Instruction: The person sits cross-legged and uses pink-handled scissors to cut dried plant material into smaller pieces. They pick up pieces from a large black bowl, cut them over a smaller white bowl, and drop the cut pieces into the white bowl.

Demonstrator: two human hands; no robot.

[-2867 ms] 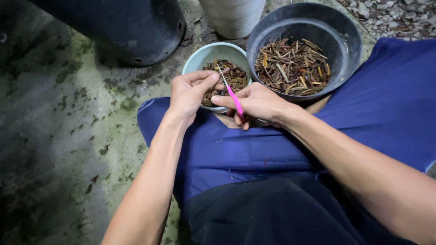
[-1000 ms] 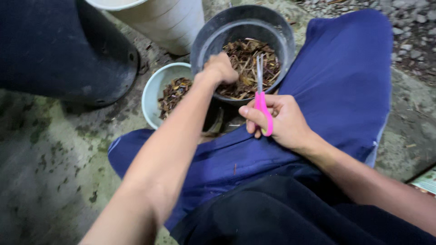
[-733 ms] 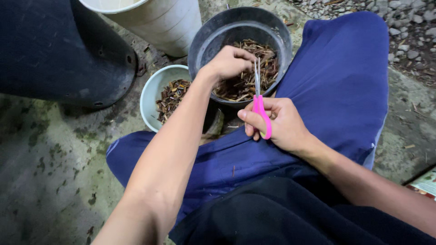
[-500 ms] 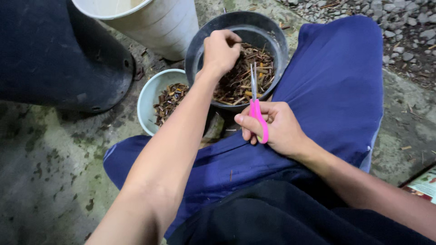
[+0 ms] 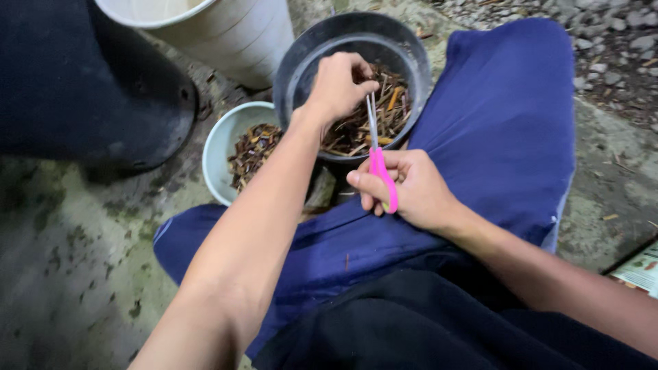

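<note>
Pink-handled scissors [image 5: 378,161] point up, blades nearly closed. Brown and yellow dry sticks [image 5: 370,127] fill the black bucket [image 5: 301,62].

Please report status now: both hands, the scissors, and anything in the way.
Left hand down in dark bucket, on the dry sticks. Right hand grips pink scissors, blades up, closed. Small bowl of cut bits beside bucket. Nothing blocking.

Small bowl [image 5: 223,147] left of bucket [image 5: 301,62]; sticks [image 5: 391,113] inside, apparently.
</note>
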